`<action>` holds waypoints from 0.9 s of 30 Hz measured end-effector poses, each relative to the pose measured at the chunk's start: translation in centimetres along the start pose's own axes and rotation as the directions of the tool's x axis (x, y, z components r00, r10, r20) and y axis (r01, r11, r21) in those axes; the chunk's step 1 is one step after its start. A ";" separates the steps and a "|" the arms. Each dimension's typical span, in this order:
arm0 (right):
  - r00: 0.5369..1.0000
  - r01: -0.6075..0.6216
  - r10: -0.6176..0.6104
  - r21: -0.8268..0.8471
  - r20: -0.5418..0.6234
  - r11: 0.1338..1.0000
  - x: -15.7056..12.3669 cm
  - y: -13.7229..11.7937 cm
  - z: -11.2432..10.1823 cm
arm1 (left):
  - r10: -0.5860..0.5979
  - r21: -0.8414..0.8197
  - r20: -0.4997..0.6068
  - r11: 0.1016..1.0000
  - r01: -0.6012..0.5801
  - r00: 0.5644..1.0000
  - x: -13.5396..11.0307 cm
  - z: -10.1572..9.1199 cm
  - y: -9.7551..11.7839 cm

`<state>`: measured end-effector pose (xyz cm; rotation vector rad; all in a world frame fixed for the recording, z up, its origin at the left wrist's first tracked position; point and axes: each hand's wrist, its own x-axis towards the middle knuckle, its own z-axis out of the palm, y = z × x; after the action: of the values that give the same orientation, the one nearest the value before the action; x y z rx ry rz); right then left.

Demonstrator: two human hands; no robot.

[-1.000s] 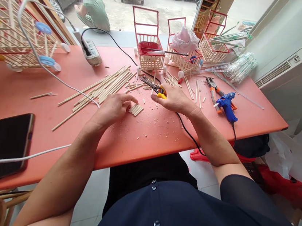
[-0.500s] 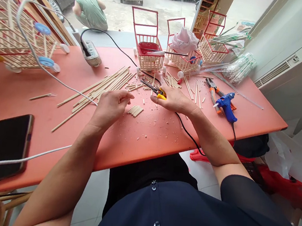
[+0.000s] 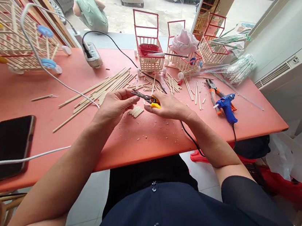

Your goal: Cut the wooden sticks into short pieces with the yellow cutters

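My right hand (image 3: 167, 105) is closed around wire-stripper-type pliers (image 3: 147, 98) with dark jaws and yellow-orange handles. Their jaws point left, toward my left hand (image 3: 115, 105). The fingers of that hand are pinched together at the jaw tips; whatever lies between them, if anything, is too small to make out. Below the jaws, a row of short cut wooden sticks (image 3: 136, 112) lies side by side on the table. Long wooden sticks (image 3: 101, 89) are heaped beyond my left hand, and a few mid-length sticks (image 3: 173, 83) lie beyond my right hand.
Small stick-built carts (image 3: 151, 62) with red trim line the back edge. On the right are a blue glue gun (image 3: 226, 107) and orange-handled pliers (image 3: 212, 86). A phone (image 3: 7, 148), a white cable (image 3: 58, 80) and a power strip (image 3: 92, 55) occupy the left. Outside, a person (image 3: 93, 12) crouches.
My right hand has brought the pliers slightly lower and to the left. My left hand's fingers have come up to meet the jaw tips.
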<state>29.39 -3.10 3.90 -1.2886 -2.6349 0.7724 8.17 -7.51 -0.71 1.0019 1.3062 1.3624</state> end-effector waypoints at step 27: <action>0.972 -0.090 0.106 0.084 -0.207 0.992 -0.2 0.5 -1.6 | 0.166 0.775 -0.187 0.631 0.042 0.968 2.4 -5.5 2.8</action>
<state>30.34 -2.38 5.05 -1.4054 -2.3703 0.6956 2.02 -6.14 1.44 1.4904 2.1665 0.9573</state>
